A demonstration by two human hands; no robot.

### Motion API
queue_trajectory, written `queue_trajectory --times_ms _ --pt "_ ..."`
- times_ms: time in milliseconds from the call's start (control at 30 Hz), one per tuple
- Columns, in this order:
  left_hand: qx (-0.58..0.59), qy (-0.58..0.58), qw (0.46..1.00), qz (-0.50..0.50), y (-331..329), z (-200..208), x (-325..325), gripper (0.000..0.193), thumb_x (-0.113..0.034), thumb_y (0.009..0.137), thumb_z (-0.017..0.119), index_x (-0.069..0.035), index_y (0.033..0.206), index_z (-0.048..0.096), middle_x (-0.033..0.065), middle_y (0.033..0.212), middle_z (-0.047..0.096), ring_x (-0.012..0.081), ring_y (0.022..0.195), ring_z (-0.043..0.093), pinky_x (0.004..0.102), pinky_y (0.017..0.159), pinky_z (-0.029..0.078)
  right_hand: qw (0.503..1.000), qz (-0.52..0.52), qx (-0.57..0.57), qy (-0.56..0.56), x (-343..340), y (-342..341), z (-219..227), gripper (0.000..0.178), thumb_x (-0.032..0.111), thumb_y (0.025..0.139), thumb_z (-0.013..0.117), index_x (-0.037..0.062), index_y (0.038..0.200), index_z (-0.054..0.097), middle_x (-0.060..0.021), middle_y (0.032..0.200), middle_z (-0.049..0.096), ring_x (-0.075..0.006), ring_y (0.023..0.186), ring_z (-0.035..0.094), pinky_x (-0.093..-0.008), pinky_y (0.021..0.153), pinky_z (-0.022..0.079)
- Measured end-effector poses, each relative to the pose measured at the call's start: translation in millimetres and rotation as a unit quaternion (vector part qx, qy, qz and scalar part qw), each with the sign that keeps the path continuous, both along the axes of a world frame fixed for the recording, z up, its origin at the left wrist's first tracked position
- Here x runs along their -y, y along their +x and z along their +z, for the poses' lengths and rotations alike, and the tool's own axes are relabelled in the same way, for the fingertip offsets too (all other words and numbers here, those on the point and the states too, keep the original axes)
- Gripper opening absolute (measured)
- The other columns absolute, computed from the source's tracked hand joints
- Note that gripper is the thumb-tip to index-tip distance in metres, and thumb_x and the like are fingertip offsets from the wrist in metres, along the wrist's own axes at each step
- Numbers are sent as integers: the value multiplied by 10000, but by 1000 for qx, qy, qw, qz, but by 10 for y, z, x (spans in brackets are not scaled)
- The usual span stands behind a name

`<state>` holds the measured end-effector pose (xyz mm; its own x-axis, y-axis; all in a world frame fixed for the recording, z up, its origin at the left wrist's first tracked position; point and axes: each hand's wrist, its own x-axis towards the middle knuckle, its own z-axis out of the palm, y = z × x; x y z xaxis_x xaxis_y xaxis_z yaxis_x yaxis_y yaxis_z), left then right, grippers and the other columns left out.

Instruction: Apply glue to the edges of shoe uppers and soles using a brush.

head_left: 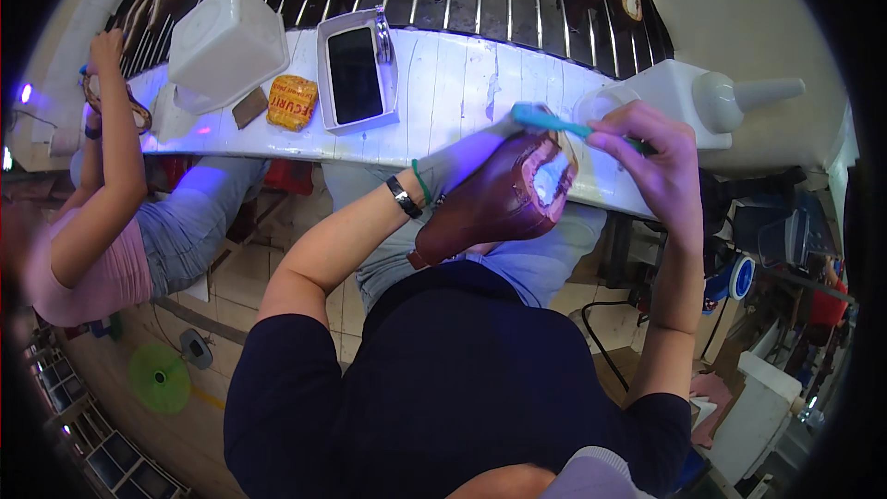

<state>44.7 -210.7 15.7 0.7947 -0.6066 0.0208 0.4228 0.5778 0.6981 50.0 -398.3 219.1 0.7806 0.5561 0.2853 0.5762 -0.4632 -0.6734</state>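
A brown leather boot (476, 205) is tilted over my lap, its pale unfinished underside turned up and to the right. My left hand (471, 155) grips it from the far left side; most of those fingers are hidden behind the leather. In my right hand (654, 152) a turquoise-handled brush (550, 120) is pinched between thumb and fingers. The brush reaches left across the boot's far end, just above the edge of the underside. Whether its tip touches the leather I cannot tell.
Beyond the boot runs a white worktable (443, 83) with a white box (319, 65), an orange-yellow packet (293, 103), a white container (226, 46) and a white bottle (688, 106). Behind it, a roller rack (504, 0) carries several shoes. A co-worker (102, 249) sits at left.
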Motion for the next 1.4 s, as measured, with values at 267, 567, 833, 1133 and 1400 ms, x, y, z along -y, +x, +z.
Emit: queue_trajectory --times_ms 267,567,833,1133,1400 --pt "97 557 815 123 223 814 -372 709 -493 893 558 22 1346 380 166 1070 640 264 978 621 342 853 480 946 -224 -89 215 727 -28 -200 93 36 831 694 -37 889 693 -6 804 665 -43 665 514 -196 584 371" --pt "405 755 501 123 -412 652 -257 1238 -547 541 794 -47 1474 152 325 1390 287 499 1241 344 563 950 311 882 -356 -143 272 1088 -168 -927 166 55 836 688 -17 985 694 33 734 599 -12 621 451 -171 559 353" --pt "374 522 722 258 -200 711 -410 1142 -335 610 796 -58 1483 115 212 1363 379 351 1170 455 437 989 379 874 -355 -174 282 975 -179 -970 203 43 829 681 -35 1017 680 8 761 617 -33 637 487 -177 578 389" --pt "117 186 930 295 700 1180 -266 599 -346 799 659 -90 1289 429 -51 625 454 56 449 428 199 379 311 847 -385 -145 337 1045 -432 -834 166 13 860 635 -38 1015 671 -6 828 656 -21 652 481 -174 602 386" --pt "87 254 846 461 2196 318 -369 1057 -148 763 751 49 1472 -8 272 1491 224 288 1380 289 321 1097 267 845 -369 -163 351 917 -410 -784 191 5 864 626 -41 1046 662 -11 870 662 -29 684 498 -170 624 397"
